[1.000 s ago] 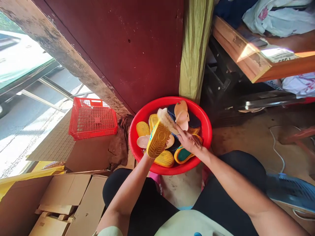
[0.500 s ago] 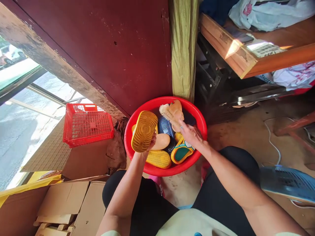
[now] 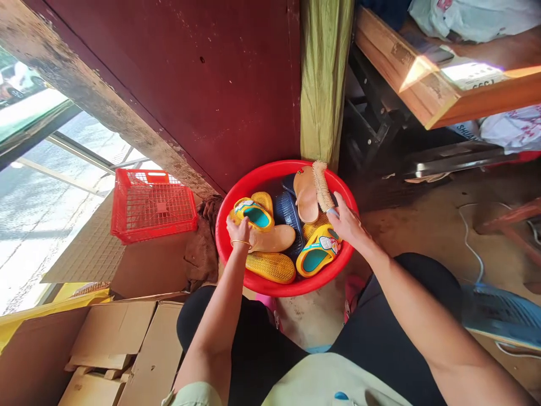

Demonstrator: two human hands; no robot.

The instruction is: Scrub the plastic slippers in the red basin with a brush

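Note:
In the head view, my left hand (image 3: 239, 231) is closed on the near edge of a yellow slipper (image 3: 257, 216) with a teal insole, low over the left side of a red basin (image 3: 222, 248). My right hand (image 3: 346, 221) grips a scrubbing brush (image 3: 322, 186), its pale bristles upright beside a tan slipper (image 3: 307, 194). Another yellow slipper (image 3: 315, 259) with a cartoon patch lies at the basin's right. A sole-up yellow slipper (image 3: 270, 267), a second tan slipper (image 3: 276, 238) and a dark blue slipper (image 3: 287, 211) lie among them.
A red plastic crate (image 3: 154, 206) stands left of the basin, above cardboard boxes (image 3: 114, 332). Behind the basin are a maroon panel (image 3: 236, 84) and a yellowish post (image 3: 323, 84). A wooden table (image 3: 439, 101) juts in at upper right; a blue fan-like object (image 3: 502, 310) lies below.
My left hand has lowered and turned the yellow slipper from sole-up to teal insole showing. The brush in my right hand has swung upright and moved right, off the tan slipper.

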